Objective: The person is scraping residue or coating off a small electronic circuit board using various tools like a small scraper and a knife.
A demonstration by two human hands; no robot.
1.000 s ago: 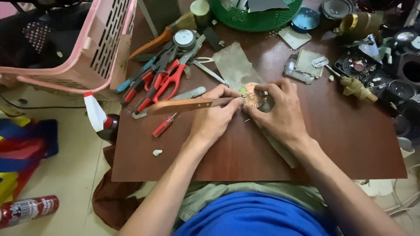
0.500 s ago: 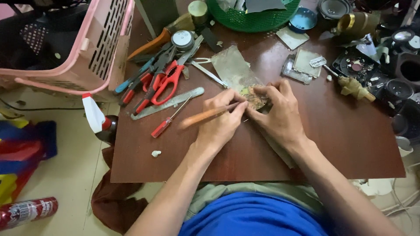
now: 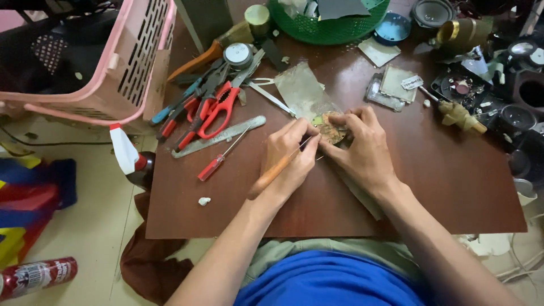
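Two bare hands at work over a brown wooden desk, seen from above. Left hand closed around an orange-handled tool, fingers curled tight on the handle, thin metal tip aimed at a small round, rusty part. Right hand bent over that same part, fingertips pinching and steadying it against the desk near the middle. Beneath and behind the part, a worn grey strip of sheet lying slantwise.

To the left of the hands, well apart: a red-handled screwdriver, a flat metal file, red-handled scissors, and a heap of pliers with blue and red grips. Small white scrap near the front edge of the desk. Further back, a green mesh basket and a brass cylinder. On the right side, a clutter of small speaker parts and a brass-coloured fitting.

Off the left edge of the desk, a pink slatted crate, a dark bottle with a white and red spray top, and a red spray can lying on the pale floor. Blue shirt at the bottom of the view.
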